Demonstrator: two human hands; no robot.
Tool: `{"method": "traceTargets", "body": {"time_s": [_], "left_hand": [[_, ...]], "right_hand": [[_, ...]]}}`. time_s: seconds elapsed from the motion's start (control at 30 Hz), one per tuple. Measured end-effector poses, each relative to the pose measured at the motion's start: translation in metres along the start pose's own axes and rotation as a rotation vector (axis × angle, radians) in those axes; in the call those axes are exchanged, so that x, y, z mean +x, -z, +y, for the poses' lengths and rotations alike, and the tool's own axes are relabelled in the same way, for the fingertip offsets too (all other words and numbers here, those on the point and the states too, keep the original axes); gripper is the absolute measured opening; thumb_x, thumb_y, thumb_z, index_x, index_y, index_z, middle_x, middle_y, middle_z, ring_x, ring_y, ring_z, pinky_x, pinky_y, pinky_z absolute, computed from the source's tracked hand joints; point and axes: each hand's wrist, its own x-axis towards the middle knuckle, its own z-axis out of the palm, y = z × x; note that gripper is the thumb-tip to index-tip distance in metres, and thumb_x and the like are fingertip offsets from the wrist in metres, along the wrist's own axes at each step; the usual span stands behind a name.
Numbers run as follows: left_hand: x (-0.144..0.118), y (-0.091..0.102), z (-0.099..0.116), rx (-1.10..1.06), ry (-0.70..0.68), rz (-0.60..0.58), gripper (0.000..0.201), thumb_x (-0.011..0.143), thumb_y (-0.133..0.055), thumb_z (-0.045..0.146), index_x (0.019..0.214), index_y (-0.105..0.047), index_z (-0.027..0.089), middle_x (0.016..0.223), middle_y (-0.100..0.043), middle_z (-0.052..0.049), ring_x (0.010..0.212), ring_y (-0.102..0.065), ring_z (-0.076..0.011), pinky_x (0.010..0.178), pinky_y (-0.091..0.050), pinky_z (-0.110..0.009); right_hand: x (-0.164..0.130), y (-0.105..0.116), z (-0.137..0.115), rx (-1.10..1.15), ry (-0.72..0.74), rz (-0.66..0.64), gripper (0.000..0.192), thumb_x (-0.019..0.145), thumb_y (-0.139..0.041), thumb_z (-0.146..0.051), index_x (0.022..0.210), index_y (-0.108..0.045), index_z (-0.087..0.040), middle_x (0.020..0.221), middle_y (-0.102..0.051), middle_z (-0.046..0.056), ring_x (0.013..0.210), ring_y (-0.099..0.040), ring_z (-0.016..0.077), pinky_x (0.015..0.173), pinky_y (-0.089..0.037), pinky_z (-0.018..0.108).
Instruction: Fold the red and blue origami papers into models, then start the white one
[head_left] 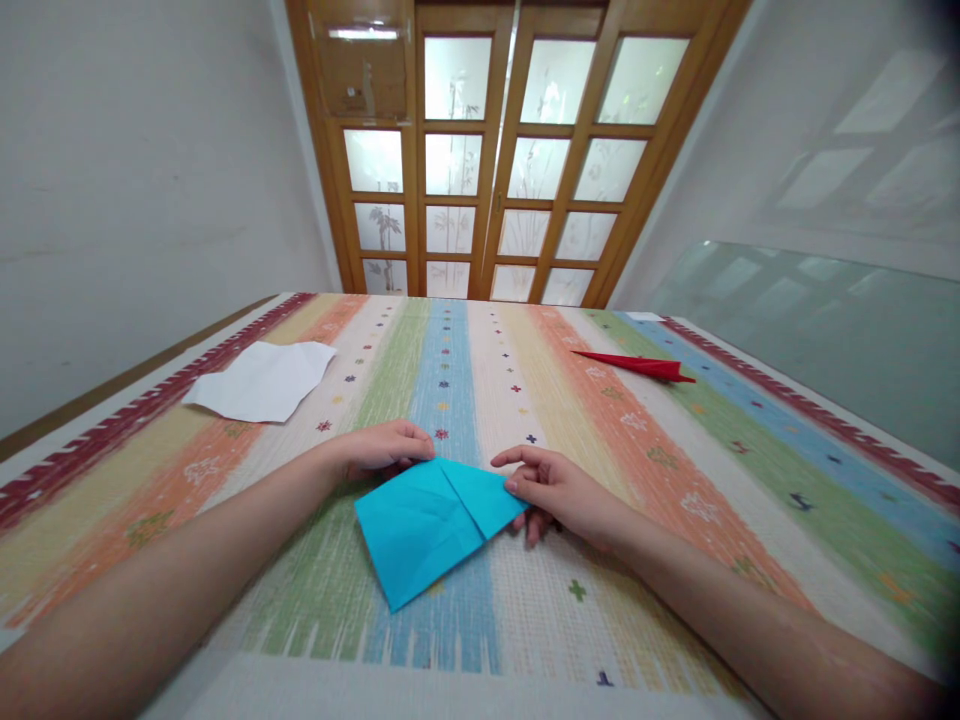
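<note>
Blue paper (424,525) is lying flat on the bench (675,470), part folded. Left hand (386,447) is pressing its top corner with curled fingers; right hand (559,492) is pinching the right flap. Judging it light, thin, easily creased: best handled by edges. Red plane (637,365) and white sheet (262,382) are lying well apart.

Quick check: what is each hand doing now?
Left hand: curled, pressing the blue paper's top corner.
Right hand: pinching the paper's right corner.
</note>
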Motion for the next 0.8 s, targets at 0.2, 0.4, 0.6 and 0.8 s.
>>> {"method": "traceTargets", "body": {"time_s": [0.2, 0.4, 0.6, 0.8], "left_hand": [[0.008, 0.005, 0.003, 0.12, -0.122, 0.389, 0.028, 0.079, -0.058, 0.044, 0.073, -0.056, 0.018, 0.064, -0.051, 0.001, 0.053, -0.045, -0.0122, 0.047, -0.029, -0.023], [-0.006, -0.004, 0.004, 0.722, -0.68, 0.908, 0.034, 0.092, -0.046, 0.036, 0.063, -0.042, 0.021, 0.063, -0.043, 0.001, 0.062, -0.042, -0.0149, 0.063, -0.032, -0.028], [-0.013, -0.056, 0.003, 0.861, -0.644, 0.396, 0.04, 0.096, -0.047, 0.043, 0.066, -0.058, 0.019, 0.061, -0.051, -0.002, 0.06, -0.046, -0.0154, 0.063, -0.033, -0.028], [-0.004, -0.074, -0.003, 0.323, -0.46, 0.369, 0.048, 0.089, -0.048, 0.062, 0.079, -0.063, 0.018, 0.075, -0.064, -0.006, 0.073, -0.057, -0.0202, 0.073, -0.045, -0.031]], "right_hand": [[0.003, 0.005, 0.002, -0.089, 0.087, 0.132, 0.038, 0.091, -0.062, -0.044, 0.122, -0.057, -0.022, 0.075, -0.069, 0.0, 0.049, -0.068, 0.0136, 0.037, -0.046, 0.018], [0.006, 0.012, 0.001, -0.133, 0.377, 0.482, 0.042, 0.087, -0.067, -0.044, 0.12, -0.063, -0.019, 0.103, -0.072, 0.009, 0.061, -0.07, 0.0164, 0.056, -0.061, 0.032], [-0.011, 0.006, 0.0, -0.523, 0.782, 0.697, 0.027, 0.095, -0.06, -0.027, 0.12, -0.069, -0.026, 0.112, -0.074, 0.009, 0.095, -0.074, 0.026, 0.085, -0.062, 0.044], [-0.02, -0.002, 0.005, -0.926, 1.082, 0.195, 0.058, 0.09, -0.051, -0.005, 0.142, -0.053, -0.032, 0.133, -0.065, 0.003, 0.128, -0.057, 0.0247, 0.104, -0.053, 0.047]]}}
